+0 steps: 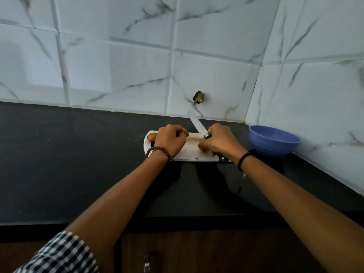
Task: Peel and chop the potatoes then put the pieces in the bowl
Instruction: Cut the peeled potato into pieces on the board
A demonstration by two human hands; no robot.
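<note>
On the counter (78, 154), near the far wall (118, 75), lies the cutting board (192, 151), with a potato (152, 137) on its left end and the knife (197, 123) above its right part; the bowl (273, 141) stands to its right.

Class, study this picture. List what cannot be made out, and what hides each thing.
All in the head view:
- Most of the brown potato; the left hand gripping it hides it.
- The handle of the white-bladed knife; the right hand covers it.
- The floor of the round blue bowl, behind its near wall.
- The black object by the white cutting board, partly under the right wrist.
</note>
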